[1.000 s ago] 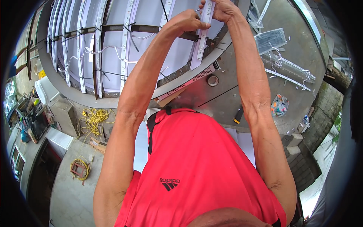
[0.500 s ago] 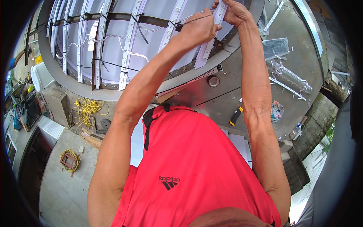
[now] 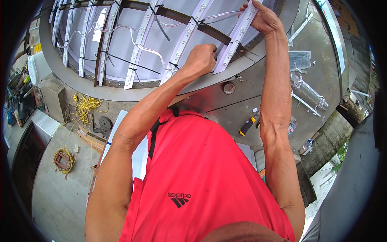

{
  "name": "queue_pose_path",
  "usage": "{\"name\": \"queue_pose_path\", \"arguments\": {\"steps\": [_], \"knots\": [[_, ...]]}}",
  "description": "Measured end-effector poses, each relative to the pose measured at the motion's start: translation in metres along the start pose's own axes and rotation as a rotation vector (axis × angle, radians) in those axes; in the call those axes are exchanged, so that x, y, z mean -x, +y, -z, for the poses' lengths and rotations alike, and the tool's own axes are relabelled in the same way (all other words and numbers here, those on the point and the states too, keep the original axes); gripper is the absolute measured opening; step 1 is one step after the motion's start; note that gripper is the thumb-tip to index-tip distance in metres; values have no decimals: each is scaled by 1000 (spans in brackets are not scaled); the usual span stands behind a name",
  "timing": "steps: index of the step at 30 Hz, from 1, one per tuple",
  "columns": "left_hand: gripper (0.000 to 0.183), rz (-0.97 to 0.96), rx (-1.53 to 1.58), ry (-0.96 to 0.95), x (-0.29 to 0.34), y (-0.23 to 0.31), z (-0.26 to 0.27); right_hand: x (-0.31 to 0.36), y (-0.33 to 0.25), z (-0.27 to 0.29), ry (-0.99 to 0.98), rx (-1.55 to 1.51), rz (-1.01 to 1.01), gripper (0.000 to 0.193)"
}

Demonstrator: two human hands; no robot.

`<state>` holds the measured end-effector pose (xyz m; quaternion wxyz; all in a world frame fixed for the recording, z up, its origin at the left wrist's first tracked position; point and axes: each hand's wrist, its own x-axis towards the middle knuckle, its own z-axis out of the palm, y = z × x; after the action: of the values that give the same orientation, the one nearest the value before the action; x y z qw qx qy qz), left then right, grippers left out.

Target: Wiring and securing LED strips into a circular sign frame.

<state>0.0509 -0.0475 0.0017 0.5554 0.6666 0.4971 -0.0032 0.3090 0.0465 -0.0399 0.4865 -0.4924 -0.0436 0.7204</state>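
A white LED strip (image 3: 238, 38) leans across the right side of a large round sign frame (image 3: 121, 99), its near end at the rim. My right hand (image 3: 265, 19) is closed around the strip's upper part, thumb on its face. Just left of the strip's lower end, my left hand (image 3: 199, 61) has curled fingers; whatever they hold is hidden. Other LED strips (image 3: 187, 36) lie side by side over the frame, bound with black cable ties to a dark metal bar (image 3: 173, 16). White wires (image 3: 151, 49) link them.
On the grey surface to the right are a tape roll (image 3: 228, 88), a yellow-black utility knife (image 3: 247, 126), loose LED strips (image 3: 308, 90) and a clear plastic piece (image 3: 300, 60). Yellow cord (image 3: 84, 107) and a black disc (image 3: 105, 123) lie at the left.
My left hand has moved down from the dark bar toward the rim, and the black tie at its fingers no longer shows. My right hand keeps its grip. The whole view has shifted slightly.
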Motion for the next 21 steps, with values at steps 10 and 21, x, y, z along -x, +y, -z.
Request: {"name": "queue_pose_path", "arguments": {"steps": [10, 21], "knots": [[29, 49, 185, -145, -3, -5, 12, 0, -3, 3, 7, -16, -16, 21], [30, -49, -45, -208, -7, -8, 12, 9, -13, 13, -20, -46, 4, 23]]}}
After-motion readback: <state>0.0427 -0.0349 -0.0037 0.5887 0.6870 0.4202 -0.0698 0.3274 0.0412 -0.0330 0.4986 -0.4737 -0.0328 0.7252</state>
